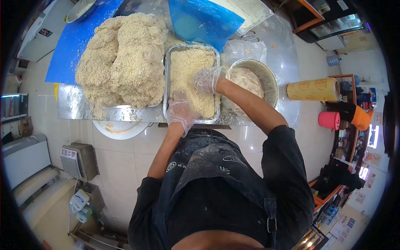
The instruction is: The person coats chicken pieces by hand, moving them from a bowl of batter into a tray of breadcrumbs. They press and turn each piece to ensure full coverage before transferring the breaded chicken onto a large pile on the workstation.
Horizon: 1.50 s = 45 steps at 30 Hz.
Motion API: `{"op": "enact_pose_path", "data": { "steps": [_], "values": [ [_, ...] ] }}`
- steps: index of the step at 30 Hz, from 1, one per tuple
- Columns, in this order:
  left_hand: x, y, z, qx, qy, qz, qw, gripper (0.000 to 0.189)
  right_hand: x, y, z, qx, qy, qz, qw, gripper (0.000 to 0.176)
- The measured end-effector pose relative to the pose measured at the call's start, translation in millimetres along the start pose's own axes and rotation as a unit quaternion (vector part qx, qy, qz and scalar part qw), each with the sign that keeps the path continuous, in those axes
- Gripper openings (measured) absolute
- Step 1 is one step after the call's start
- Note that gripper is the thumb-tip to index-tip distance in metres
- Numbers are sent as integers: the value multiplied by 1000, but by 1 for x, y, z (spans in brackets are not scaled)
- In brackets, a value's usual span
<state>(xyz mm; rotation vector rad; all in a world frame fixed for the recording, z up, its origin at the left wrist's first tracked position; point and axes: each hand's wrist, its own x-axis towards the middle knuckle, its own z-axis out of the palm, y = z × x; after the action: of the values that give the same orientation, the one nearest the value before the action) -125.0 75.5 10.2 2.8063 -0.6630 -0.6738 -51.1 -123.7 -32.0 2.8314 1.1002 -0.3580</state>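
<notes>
A rectangular metal tray of pale crumbs lies on the steel table in front of me. My left hand, in a clear plastic glove, is at the tray's near left corner, on the crumbs. My right hand, also gloved, rests on the crumbs near the tray's right side. The fingers of both hands are blurred or sunk in crumbs, so what they hold is hidden. Right of the tray stands a round metal bowl with pale, floury pieces. On the left is a large heap of crumb-coated pieces.
A blue plastic bag lies behind the tray, with scissors to its right. A blue sheet is under the heap. A roll of film is beyond the table's right edge. A round white lid sits below the front edge.
</notes>
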Motion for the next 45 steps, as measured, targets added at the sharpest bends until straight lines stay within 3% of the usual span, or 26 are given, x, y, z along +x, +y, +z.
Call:
{"op": "enact_pose_path", "data": {
  "steps": [2, 5, 8, 11, 12, 14, 17, 20, 23, 26, 27, 29, 30, 33, 36, 38, 41, 45],
  "values": [
    [2, -3, 7, 1, 18, 14, 1000, 107, -1, -12, -33, 19, 16, 5, 1000, 24],
    [0, -3, 0, -17, 2, 11, 1000, 106, 5, -13, -1, -44, -27, 27, 998, 27],
    [-1, -3, -2, -2, -18, 5, 1000, 112, -1, -15, -76, 28, -143, 82, 986, 24],
    [-1, -5, -4, -20, -10, 7, 1000, 111, -1, 16, -84, 106, -162, 94, 977, 16],
    [-1, -6, -2, -19, 2, 12, 1000, 109, -11, 24, -92, 139, -28, 62, 988, 15],
    [-1, -8, 3, -15, 23, 23, 999, 103, -39, 43, -117, 201, 238, -7, 950, 17],
    [0, -7, 3, 12, 30, 29, 999, 103, -40, 86, -134, 365, 223, 38, 903, 27],
    [-1, -9, 7, 0, 56, 34, 998, 105, -41, 98, -168, 360, 214, 85, 904, 20],
    [-5, -5, -5, -26, 25, 3, 999, 105, -37, 83, -181, 319, 239, 129, 908, 21],
    [-6, -5, -11, -42, 5, 11, 999, 108, -20, 55, -148, 532, 277, 52, 798, 17],
    [-4, -5, -8, -40, 6, 12, 999, 108, -13, 35, -152, 178, 169, 65, 967, 21],
    [0, -6, -2, -34, 7, 15, 999, 108, -6, 11, -133, -142, 31, 32, 989, 29],
    [-2, -6, 0, -30, 14, 16, 999, 106, -6, 5, -108, -79, 28, -2, 996, 32],
    [-3, -3, -2, -14, 32, 12, 999, 99, -41, -20, -86, 107, 80, 48, 990, 26],
    [-2, 4, -5, -13, 41, -10, 999, 92, -74, -14, -95, 258, 215, 47, 941, 26],
    [6, 4, 2, -27, 66, -26, 997, 88, -103, -20, -110, 238, 281, 84, 926, 25],
    [48, -10, 28, -197, 80, -13, 977, 86, -154, -23, -95, 250, 337, 190, 888, 24],
    [61, 10, -34, -250, 212, 13, 945, 72, -204, -25, -45, 329, 342, 333, 815, 24]
  ]
}}
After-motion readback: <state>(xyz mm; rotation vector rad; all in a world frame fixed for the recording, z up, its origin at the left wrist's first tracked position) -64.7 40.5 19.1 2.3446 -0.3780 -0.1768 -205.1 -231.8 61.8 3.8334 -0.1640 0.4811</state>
